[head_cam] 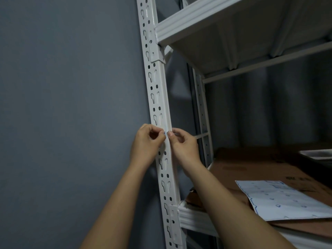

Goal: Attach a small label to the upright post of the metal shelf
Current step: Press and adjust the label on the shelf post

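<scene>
The white perforated upright post (156,97) of the metal shelf runs from top to bottom at the middle of the view. A small white label (166,132) with a blue edge lies against the post's front corner at about mid height. My left hand (146,146) pinches the label's left end with curled fingers. My right hand (183,146) holds its right end, thumb tip against the post. Most of the label is hidden between my fingertips.
A grey wall (68,105) lies left of the post. An upper shelf board (224,17) juts out at top right. The lower shelf (195,218) carries flattened brown cardboard (251,168) and a white sheet of labels (280,198).
</scene>
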Motion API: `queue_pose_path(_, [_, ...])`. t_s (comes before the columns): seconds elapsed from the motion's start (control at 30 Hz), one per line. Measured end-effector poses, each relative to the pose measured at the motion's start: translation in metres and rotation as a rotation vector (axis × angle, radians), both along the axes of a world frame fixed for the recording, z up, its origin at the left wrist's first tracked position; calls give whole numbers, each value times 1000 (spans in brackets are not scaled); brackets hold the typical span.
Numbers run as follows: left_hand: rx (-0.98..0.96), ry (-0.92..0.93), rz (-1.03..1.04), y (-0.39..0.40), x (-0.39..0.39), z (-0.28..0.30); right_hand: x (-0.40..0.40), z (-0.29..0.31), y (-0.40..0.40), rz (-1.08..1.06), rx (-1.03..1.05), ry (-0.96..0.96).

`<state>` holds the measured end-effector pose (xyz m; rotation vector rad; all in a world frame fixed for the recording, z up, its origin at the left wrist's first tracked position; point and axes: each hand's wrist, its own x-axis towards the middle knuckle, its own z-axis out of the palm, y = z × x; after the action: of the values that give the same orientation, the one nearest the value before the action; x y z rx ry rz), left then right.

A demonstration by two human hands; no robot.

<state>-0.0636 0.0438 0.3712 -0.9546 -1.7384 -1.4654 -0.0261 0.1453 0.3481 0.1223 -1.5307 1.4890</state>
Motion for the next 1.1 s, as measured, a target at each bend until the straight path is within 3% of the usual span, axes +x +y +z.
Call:
queue_pose_path(0.2, [-22,-30,-73,-8,3,1,0,0,-2,-6,-11,-3])
queue_pose_path(0.43, [-46,-1,138,2,4,0,-2,-2,-1,6,-24,17])
queue_pose_path(0.6, [11,-47,-70,-5,4,1,-1,-1,-1,7,-21,13])
queue_pose_path(0.87, [31,-81,30,5,3,1,-4,-2,0,8,-40,13])
queue_pose_path(1.1, [117,-154,-126,0,1,-3,-2,-2,-1,24,-35,27])
